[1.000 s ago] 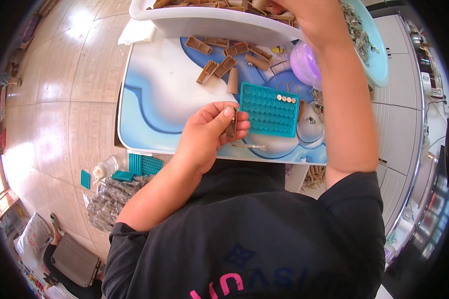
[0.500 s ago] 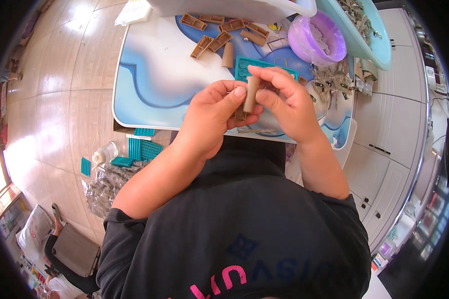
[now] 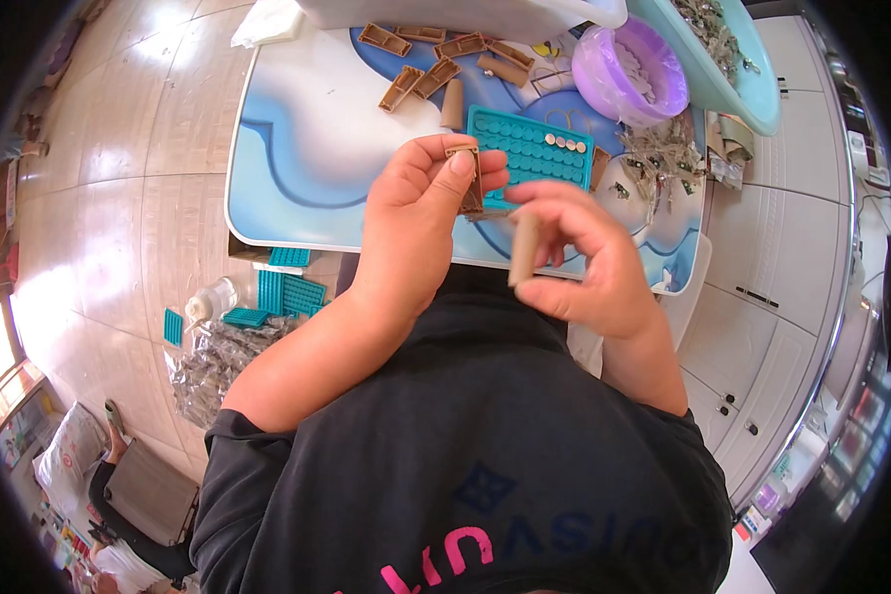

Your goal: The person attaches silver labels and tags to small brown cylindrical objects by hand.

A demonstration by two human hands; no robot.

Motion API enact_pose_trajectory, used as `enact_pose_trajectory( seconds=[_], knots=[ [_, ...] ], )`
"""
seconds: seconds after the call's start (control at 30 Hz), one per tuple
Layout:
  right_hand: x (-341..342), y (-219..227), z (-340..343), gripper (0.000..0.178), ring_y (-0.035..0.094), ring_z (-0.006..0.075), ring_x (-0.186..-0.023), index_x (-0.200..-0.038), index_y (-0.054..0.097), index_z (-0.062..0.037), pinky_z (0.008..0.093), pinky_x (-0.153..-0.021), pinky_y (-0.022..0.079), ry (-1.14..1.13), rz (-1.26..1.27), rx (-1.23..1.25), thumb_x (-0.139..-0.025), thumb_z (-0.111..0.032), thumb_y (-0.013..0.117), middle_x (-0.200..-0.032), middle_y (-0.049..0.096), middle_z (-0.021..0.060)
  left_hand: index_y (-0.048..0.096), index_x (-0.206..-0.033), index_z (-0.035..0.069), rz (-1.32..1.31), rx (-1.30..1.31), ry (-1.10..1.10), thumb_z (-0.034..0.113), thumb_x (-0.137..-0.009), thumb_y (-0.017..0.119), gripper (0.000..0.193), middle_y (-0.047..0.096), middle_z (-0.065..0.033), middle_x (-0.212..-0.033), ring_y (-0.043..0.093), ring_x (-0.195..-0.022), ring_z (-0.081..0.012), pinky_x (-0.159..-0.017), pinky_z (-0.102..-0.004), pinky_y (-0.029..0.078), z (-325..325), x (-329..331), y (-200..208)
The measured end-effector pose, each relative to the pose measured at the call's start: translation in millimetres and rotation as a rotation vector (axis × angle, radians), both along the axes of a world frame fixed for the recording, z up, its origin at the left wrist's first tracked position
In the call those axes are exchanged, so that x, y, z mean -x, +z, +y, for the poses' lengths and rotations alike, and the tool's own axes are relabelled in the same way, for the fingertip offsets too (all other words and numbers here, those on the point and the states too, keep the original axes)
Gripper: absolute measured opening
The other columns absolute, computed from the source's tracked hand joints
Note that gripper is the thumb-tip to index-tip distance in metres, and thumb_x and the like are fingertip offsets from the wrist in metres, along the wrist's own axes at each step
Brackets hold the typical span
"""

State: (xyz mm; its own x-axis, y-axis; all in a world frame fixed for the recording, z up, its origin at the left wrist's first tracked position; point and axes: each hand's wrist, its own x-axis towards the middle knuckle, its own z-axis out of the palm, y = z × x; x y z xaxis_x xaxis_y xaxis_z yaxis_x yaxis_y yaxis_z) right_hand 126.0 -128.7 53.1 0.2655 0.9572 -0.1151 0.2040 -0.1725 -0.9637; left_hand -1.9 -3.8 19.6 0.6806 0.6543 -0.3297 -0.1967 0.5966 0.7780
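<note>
In my left hand (image 3: 414, 213) is a brown plastic casing half (image 3: 473, 186), its hollow side showing, gripped between thumb and fingers. My right hand (image 3: 594, 259) pinches a rounded tan casing half (image 3: 526, 247), held apart from the other piece and nearer to my body. Just beyond both hands lies a teal tray (image 3: 524, 147) with rows of round pockets; a few small silvery discs (image 3: 564, 144) sit in one row. Farther back on the table are several loose brown casing halves (image 3: 435, 77), some hollow side up, some rounded side up.
A purple bowl (image 3: 592, 84) lined with plastic holds pale pieces. A light-blue basin (image 3: 762, 104) at the far right holds small metallic parts. Wired circuit parts (image 3: 658, 158) are heaped on the table's right. More teal trays (image 3: 292, 293) and a clear bag (image 3: 218, 361) lie at lower left.
My hands have moved apart. The right one drew the tan casing half toward me and to the right, while the hollow casing half stayed in my left hand. More of the teal tray shows.
</note>
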Motion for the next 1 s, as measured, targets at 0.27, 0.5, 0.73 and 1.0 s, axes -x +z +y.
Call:
enact_pose_trajectory(
  seconds=[0.27, 0.5, 0.73, 1.0],
  knots=[
    [19.9, -8.4, 3.6, 0.052, 0.052, 0.0145, -0.078, -0.106, 0.056, 0.0002, 0.0258, -0.066, 0.043, 0.106, -0.053, 0.021, -0.066, -0.023, 0.077, -0.11, 0.053, 0.008, 0.049, -0.113, -0.001, -0.012, -0.039, -0.008, 0.017, -0.095, 0.049, 0.025, 0.061, -0.0174, -0.106, 0.061, -0.097, -0.0233, -0.088, -0.034, 0.047, -3.2, -1.2, 1.9],
    [20.9, -19.4, 5.2, 0.054, 0.055, 0.0185, -0.081, -0.107, 0.055, 0.0, 0.0283, -0.069, 0.045, 0.124, -0.076, -0.029, -0.065, -0.023, 0.079, -0.106, 0.052, 0.0087, 0.049, -0.113, -0.001, 0.016, 0.028, 0.0, 0.015, -0.095, 0.047, 0.024, 0.061, -0.0182, -0.106, 0.061, -0.096, -0.0242, -0.087, -0.0347, 0.048, -2.7, 0.0, 6.0],
    [24.1, -25.5, -3.3, 0.055, 0.056, 0.0142, -0.086, -0.112, 0.055, -0.0003, 0.0276, -0.073, 0.047, 0.087, 0.288, 0.022, -0.067, -0.02, 0.078, -0.117, 0.051, 0.0091, 0.05, -0.112, 0.0, 0.014, 0.108, -0.062, 0.016, -0.096, 0.045, 0.024, 0.061, -0.0173, -0.104, 0.062, -0.094, -0.0226, -0.085, -0.0326, 0.048, 2.3, 0.2, 7.8],
    [19.6, 0.1, -15.6, 0.057, 0.059, 0.0127, -0.086, -0.115, 0.054, 0.0007, 0.0259, -0.071, 0.05, -0.035, 0.139, -0.085, -0.067, -0.017, 0.079, -0.135, 0.04, 0.018, 0.051, -0.119, 0.001, -0.03, 0.056, -0.075, 0.017, -0.096, 0.045, 0.028, 0.062, -0.0123, -0.099, 0.062, -0.088, -0.0192, -0.082, -0.0301, 0.049, 7.5, 2.6, 3.4]
  ],
)
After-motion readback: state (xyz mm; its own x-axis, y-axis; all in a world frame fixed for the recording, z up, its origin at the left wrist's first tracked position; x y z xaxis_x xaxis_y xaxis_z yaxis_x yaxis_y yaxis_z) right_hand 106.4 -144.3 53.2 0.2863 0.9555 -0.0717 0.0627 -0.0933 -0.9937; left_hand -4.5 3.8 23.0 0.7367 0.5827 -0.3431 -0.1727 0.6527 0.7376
